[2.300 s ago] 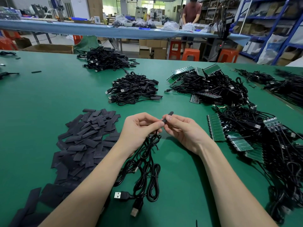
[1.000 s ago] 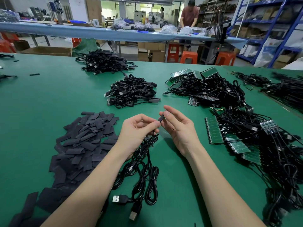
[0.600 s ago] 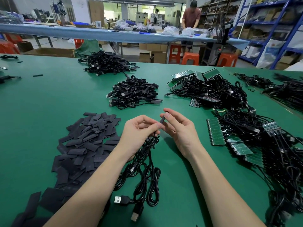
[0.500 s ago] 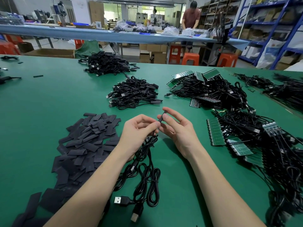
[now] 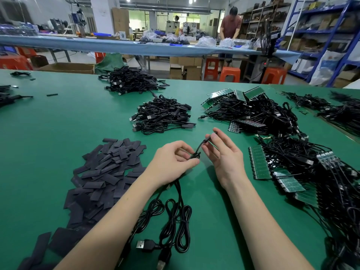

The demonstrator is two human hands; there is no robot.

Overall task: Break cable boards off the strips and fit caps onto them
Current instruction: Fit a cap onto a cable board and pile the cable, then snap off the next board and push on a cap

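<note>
Capped cable end (image 5: 207, 137) sits between your two hands, raised above the table (image 5: 58, 133). Your right hand (image 5: 224, 152) pinches it at the fingertips, other fingers loosely spread. The black cable (image 5: 197, 150) runs down from that end into your left hand (image 5: 171, 162), whose thumb and curled fingers grip it just below. Whether the cap is fully seated on the board: can't tell, too small.

Below your left wrist the rest of the cables drop onto the table in loose loops (image 5: 175, 221), touching the mat between your forearms. Two USB plugs (image 5: 145, 246) lie at the near end of those loops, close to your left forearm.

Left of your left hand: a spread pile of flat black caps (image 5: 109, 172), overlapping each other, reaching down along your left forearm.

Right of your right hand: green board strips (image 5: 260, 162) lying flat, cables attached and tangled over them in a big heap (image 5: 321, 182) that runs along your right arm.

Beyond your hands: a small pile of finished-looking cables (image 5: 161, 115) straight ahead, a second pile (image 5: 132, 81) farther back, and another strip-and-cable heap (image 5: 249, 110) ahead to the right.

Far side: a long blue bench (image 5: 116, 45), orange stools (image 5: 229, 74), one person (image 5: 230, 24) standing at it.
</note>
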